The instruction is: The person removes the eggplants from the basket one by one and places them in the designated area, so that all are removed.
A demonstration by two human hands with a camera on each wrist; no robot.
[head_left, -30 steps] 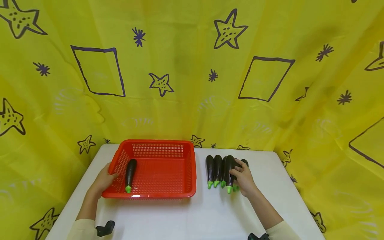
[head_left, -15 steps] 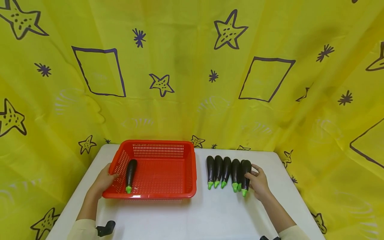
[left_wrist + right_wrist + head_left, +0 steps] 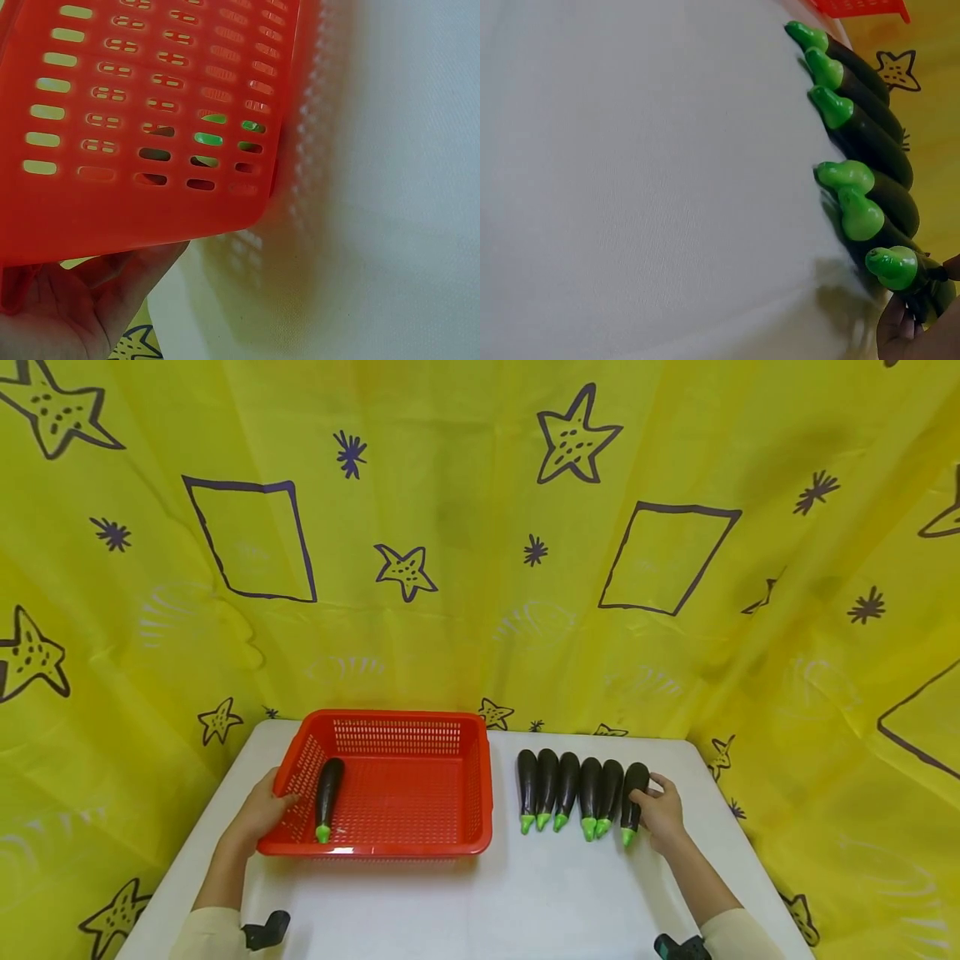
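Note:
A red plastic basket (image 3: 412,847) stands on the left of the table, one dark eggplant (image 3: 327,793) with a green stem end lying inside it. My left hand (image 3: 258,814) grips the basket's left rim, the thumb over the edge; in the left wrist view some of the fingers are behind the basket wall. To the right, several eggplants (image 3: 568,785) lie side by side, stem ends toward me. At the right end of this row, my right hand (image 3: 662,814) holds another eggplant (image 3: 634,789) between thumb and fingers, a small gap from its neighbour.
The white table (image 3: 465,910) has a yellow curtain (image 3: 450,643) with drawn stars hanging behind it and along both sides. Slotted basket walls (image 3: 150,97) fill much of the left wrist view. The row of eggplants sits near the table's back right part.
My right hand has moved right, letting go of one eggplant in the row and taking hold of the one at the right end. The eggplants are more spread out. My left hand stays put.

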